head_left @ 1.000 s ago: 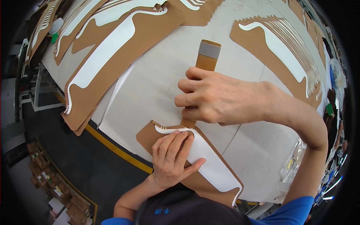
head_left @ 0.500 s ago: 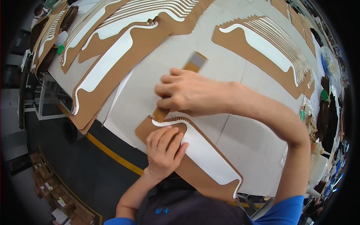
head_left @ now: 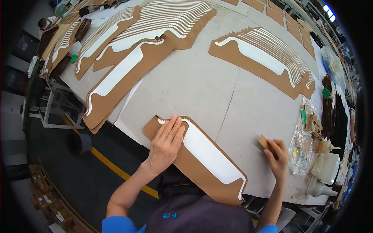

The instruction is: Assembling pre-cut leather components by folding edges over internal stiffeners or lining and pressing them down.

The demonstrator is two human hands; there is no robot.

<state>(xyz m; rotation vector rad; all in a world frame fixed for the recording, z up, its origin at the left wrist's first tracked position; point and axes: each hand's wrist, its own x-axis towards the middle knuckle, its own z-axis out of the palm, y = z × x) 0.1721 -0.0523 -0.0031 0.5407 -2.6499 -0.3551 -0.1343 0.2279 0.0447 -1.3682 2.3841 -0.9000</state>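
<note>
The dark apron [head_left: 194, 217] is nearest, and just past it a shaped brown panel [head_left: 194, 169] with a white facing [head_left: 211, 155] lies slantwise across the near edge of the pale worktable [head_left: 178, 89]. The step in hand looks like turning and pressing down the panel's pleated curved edge [head_left: 187, 118]; more pressing there would call for a steady panel and firm, even strokes that keep the pleats flat.

The left hand [head_left: 163, 145] lies palm down over the panel's upper-left end, fingers extended together toward the curve, grasping nothing; its forearm slants up from the lower left. The right hand [head_left: 278, 155], well apart from the panel, grips a flat tan tool [head_left: 264, 141] between thumb and curled fingers, its forearm rising steeply; whether it touches the table I cannot tell.

Beyond the right hand stand pale squeeze bottles [head_left: 326, 169]. Farther off, overlapping panels [head_left: 260, 54] fan out across the table.
</note>
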